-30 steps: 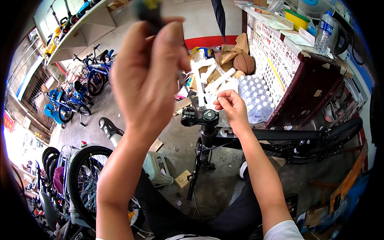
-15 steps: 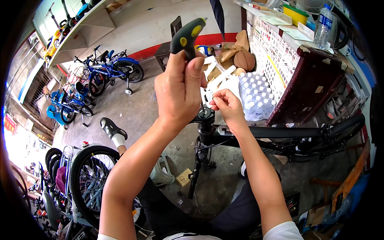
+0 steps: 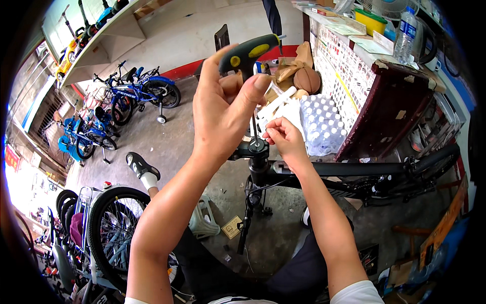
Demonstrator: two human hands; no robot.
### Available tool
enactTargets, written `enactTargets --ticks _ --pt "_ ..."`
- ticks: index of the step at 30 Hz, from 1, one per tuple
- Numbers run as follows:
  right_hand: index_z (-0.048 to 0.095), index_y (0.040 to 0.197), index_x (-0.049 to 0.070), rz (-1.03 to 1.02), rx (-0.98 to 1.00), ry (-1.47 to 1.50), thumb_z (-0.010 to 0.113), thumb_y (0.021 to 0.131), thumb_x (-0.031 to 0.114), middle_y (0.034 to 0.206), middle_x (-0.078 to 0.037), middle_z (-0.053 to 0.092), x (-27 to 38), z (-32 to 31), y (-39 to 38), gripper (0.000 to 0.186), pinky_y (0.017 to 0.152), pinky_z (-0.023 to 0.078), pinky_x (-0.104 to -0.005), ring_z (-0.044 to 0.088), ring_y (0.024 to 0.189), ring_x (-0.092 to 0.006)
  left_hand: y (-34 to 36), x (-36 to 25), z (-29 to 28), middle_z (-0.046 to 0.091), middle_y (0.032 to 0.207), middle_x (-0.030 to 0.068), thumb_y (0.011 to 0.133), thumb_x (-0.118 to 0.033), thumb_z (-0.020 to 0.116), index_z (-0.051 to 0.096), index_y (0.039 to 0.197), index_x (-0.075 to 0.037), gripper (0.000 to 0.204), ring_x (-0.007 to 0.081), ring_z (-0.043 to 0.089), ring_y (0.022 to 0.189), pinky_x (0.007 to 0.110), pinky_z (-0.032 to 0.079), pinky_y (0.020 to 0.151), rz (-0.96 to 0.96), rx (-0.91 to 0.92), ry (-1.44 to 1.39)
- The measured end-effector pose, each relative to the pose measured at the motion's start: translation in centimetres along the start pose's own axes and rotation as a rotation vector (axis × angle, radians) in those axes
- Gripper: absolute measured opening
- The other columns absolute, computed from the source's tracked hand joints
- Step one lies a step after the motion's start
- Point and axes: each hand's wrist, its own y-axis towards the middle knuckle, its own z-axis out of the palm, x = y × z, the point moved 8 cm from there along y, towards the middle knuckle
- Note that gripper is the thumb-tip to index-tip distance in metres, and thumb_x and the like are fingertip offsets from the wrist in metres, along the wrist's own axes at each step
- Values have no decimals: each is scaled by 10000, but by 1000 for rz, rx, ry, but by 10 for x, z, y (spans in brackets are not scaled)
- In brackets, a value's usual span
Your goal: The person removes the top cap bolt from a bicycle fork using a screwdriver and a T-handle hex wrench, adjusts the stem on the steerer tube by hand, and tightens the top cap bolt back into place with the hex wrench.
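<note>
- The black bike frame (image 3: 354, 169) is the largest thing in your work. It lies across the picture from the stem to the rear wheel at the right. I cannot see what holds it up, so if you push hard on the tool, the frame may swing or tip.
- Your left hand (image 3: 223, 109) is closed around the T-handle wrench (image 3: 250, 50), with black grip and yellow spots. The thin shaft goes down to the stem cap (image 3: 255, 147), just under the hand. If the shaft leans, the tip can jump out of the bolt and damage its head.
- Your right hand (image 3: 284, 139) pinches with the fingertips at the shaft, just beside the cap. If the tool slips, these fingers are the first thing it will hit.
- The bolt itself is hidden under the tool, so I cannot tell how well the tip sits.
- The floor (image 3: 167, 147) is grey concrete, with small parts and a card below the frame. A dropped bolt is easily lost there.
- Around you: a wheel (image 3: 109, 228) at the lower left, blue children's bikes (image 3: 136, 93) behind, a pack of bottles (image 3: 324, 124) and a dark counter (image 3: 390, 109) on the right. The space is tight.
</note>
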Motion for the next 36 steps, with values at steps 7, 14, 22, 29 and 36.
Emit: enactTargets --ticks 7,14,22,29,36 --pt "612 1049 -11 5 -4 -23 585 1001 75 881 -74 686 1 0 3 102 712 528 -250 625 743 -102 14 -19 8 711 774 44 1010 -388 657 566 1342 -6 515 -20 459 501 158 299 447 112 -28 3" --pt "613 1061 -12 3 -21 -55 584 997 71 881 -70 690 3 -1 2 108 700 512 -251 618 731 -100 18 -18 1 736 873 57 1022 -305 637 674 1188 -4 346 13 445 490 175 343 434 -102 -25 -181" --pt "608 1080 24 15 -16 -16 620 995 91 914 -40 669 -1 -3 -3 109 765 493 -238 612 815 -91 43 -50 -11 742 902 170 986 -226 613 678 1225 -51 303 195 624 582 307 491 532 124 126 590" --pt "614 1081 6 -91 -76 -65 620 996 86 904 -42 670 13 -5 -8 116 709 494 -230 597 753 -81 24 -73 38 618 888 103 832 -210 648 631 979 -11 248 264 623 815 390 481 692 528 37 1230" --pt "613 1062 -27 -284 -276 -412 635 984 79 856 -46 688 42 -10 -28 134 660 493 -254 616 720 -90 12 -76 55 557 985 109 747 -273 816 637 1007 -73 374 292 531 968 430 429 763 544 57 902"
